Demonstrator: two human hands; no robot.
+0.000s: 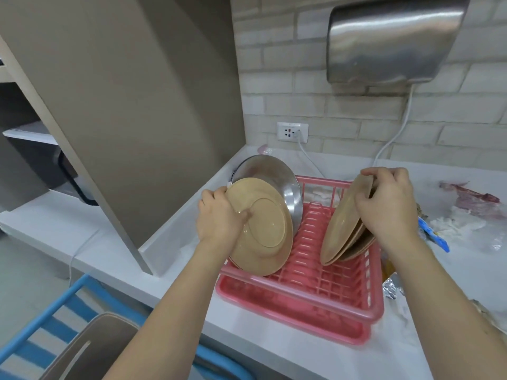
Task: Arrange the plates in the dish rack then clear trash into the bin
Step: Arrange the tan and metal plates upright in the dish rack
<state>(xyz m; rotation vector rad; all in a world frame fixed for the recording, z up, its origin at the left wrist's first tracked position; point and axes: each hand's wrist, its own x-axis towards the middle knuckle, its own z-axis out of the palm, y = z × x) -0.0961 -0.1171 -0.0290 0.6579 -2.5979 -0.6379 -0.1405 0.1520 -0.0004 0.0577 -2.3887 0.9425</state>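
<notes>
A tan plate (263,229) is gripped at its edge by the left hand (219,218), tilted on the left side of the pink dish rack (301,292) against a steel plate (274,174). The tan plates (343,229) leaning at the rack's right side are pinched at their top rims by the right hand (389,204). The rack is carried by the white table (274,349), with scattered trash (466,215) lying to its right.

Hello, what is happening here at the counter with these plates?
A person is standing plates upright in a pink plastic dish rack on the white counter. The left hand grips a round beige plate leaning against a large steel plate. The right hand holds the top of a group of beige plates on the rack's right side. Crumpled wrappers and foil trash lie on the counter, not yet cleared.
</notes>
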